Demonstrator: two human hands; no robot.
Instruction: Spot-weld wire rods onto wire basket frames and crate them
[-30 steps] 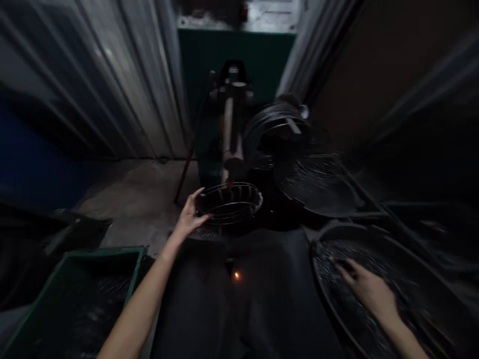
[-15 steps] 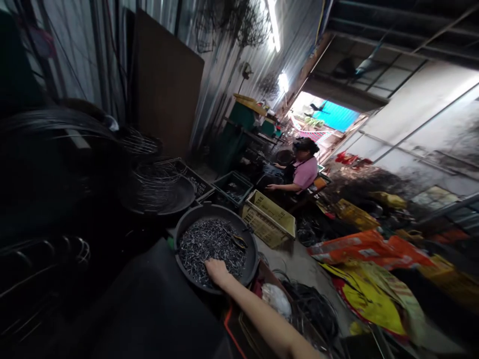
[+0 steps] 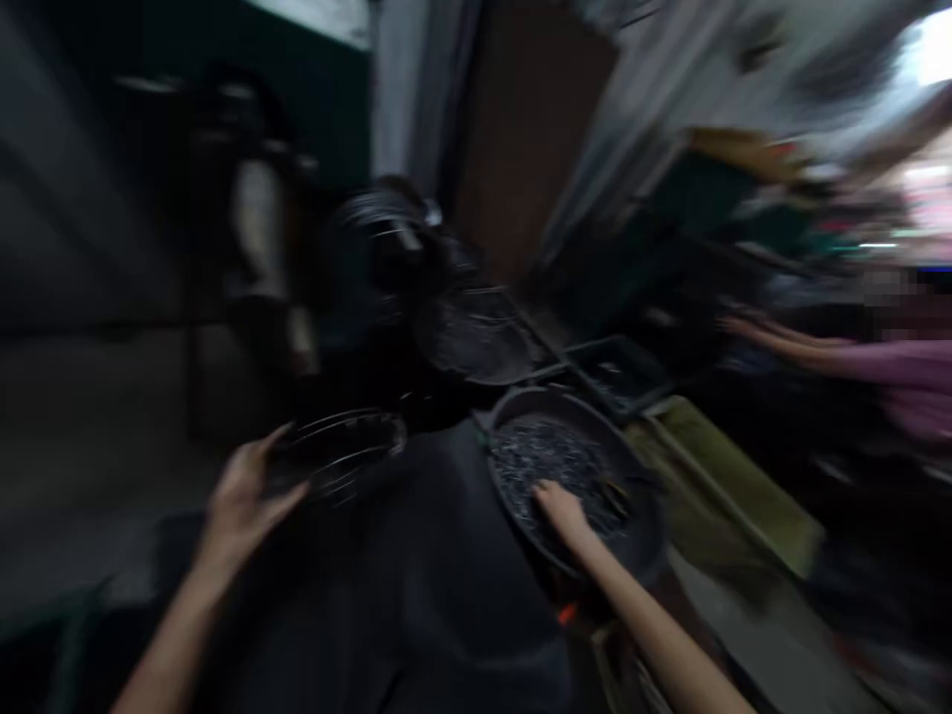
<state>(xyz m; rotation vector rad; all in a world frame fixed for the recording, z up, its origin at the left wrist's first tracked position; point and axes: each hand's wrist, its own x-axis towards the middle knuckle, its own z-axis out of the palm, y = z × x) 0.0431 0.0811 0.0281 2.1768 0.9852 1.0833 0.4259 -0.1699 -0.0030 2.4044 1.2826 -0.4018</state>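
Note:
My left hand (image 3: 242, 501) is raised at the lower left, thumb and fingers spread apart. Its fingertips are beside the near end of a loose set of wire rings (image 3: 361, 458); blur hides whether they touch. A dark round basin (image 3: 651, 535) full of small shiny metal pieces (image 3: 546, 451) stands to the right. Inside it, my right hand (image 3: 561, 511) rests on the pieces, fingers curled downward and their tips hidden. A pair of pliers (image 3: 614, 494), or a similar tool with yellowish handles, lies on the pieces.
Behind the basin are a second shallow pan (image 3: 476, 342) with wire and a dark green crate (image 3: 621, 372). A yellow crate (image 3: 751, 486) stands to the right. A co-worker in a pink top (image 3: 907, 382) reaches forward at the far right. Dark cloth (image 3: 446, 565) covers my lap.
My view has swung left, so the basin and co-worker appear farther right. My left hand has come into view by the wire rings. My right hand stays in the basin.

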